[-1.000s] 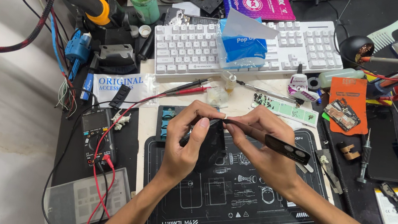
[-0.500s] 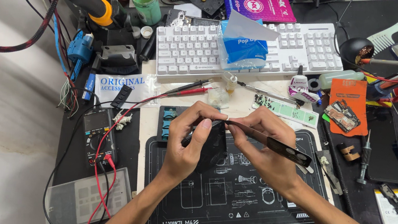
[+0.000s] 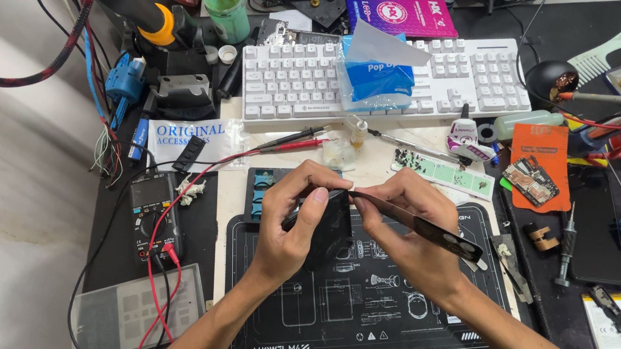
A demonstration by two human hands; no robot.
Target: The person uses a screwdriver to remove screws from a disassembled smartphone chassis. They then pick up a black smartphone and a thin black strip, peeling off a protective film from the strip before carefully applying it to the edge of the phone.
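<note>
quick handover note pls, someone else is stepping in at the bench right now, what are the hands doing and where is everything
Left hand: grips a small dark flat phone-like device, held tilted above the black printed work mat.
Right hand: pinches a thin black flat pry tool, its tip set against the device's top edge.
Nearby: black multimeter with red leads left of the mat, white keyboard behind with a blue tissue pack on it, orange card with a small circuit board to the right.
Done: tool tip is at the edge. Whether the device has begun to open cannot be told.
Left: judging by the pose, working the tool along the edge.
</note>
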